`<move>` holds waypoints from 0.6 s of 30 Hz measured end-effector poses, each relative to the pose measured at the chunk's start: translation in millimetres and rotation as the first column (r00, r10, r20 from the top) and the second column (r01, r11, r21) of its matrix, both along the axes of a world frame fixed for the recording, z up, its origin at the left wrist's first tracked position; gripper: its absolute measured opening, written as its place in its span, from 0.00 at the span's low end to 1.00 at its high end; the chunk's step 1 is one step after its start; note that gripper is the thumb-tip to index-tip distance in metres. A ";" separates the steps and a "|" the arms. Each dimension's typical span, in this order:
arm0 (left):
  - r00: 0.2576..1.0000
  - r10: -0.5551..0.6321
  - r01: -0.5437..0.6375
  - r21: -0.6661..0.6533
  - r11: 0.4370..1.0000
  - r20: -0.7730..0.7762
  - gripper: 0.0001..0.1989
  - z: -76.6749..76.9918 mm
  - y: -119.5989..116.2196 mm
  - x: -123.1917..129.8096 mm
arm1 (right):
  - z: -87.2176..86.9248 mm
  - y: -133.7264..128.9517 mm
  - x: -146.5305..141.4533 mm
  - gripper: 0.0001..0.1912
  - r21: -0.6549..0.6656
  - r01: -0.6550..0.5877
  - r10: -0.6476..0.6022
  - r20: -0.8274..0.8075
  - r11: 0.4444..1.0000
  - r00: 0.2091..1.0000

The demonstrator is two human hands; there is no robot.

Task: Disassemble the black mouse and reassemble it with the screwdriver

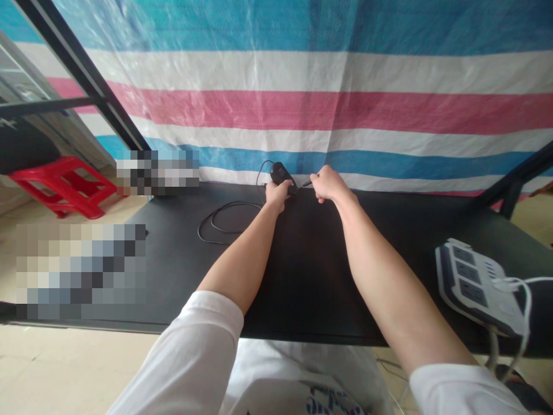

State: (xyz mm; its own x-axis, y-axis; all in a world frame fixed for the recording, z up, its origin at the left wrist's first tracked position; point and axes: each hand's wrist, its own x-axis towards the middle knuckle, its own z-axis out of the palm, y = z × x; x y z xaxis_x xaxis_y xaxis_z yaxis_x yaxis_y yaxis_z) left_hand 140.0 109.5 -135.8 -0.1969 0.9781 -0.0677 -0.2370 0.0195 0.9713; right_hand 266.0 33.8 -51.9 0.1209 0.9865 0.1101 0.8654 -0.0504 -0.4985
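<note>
left hand [279,197] grips device [281,174] | right hand [329,184] grips thin item [306,184] | table's back edge [406,196] near

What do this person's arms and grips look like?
The bare human left grip and bare human right grip wear no gloves; any rings are too small to tell. No watch or cable shows on the bare left forearm or right forearm. A loose white cloth left sleeve and matching right sleeve end near the elbows.
</note>
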 end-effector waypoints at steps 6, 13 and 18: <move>1.000 0.008 -0.008 0.003 1.000 -0.008 0.10 -1.2 0.7 -0.8 | -7.0 5.8 3.9 0.24 0.041 0.073 -0.075 0.067 0.997 0.995; 1.000 0.023 -0.023 0.013 1.000 0.017 0.10 -3.3 1.8 -0.3 | -5.1 4.4 0.7 0.24 0.052 0.088 -0.089 0.018 0.995 0.996; 0.999 0.019 -0.019 0.014 1.000 0.041 0.11 -3.6 2.6 -0.3 | -5.4 4.9 4.7 0.19 0.005 0.067 -0.067 -0.076 0.998 0.995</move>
State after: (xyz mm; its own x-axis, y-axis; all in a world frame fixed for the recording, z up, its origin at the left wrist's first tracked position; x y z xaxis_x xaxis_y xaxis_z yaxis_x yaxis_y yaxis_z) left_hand 139.7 112.1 -139.4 -0.2129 0.9751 -0.0622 -0.2770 0.0009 0.9609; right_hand 270.7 38.6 -57.3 0.1949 0.9752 0.1053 0.8199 -0.1030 -0.5632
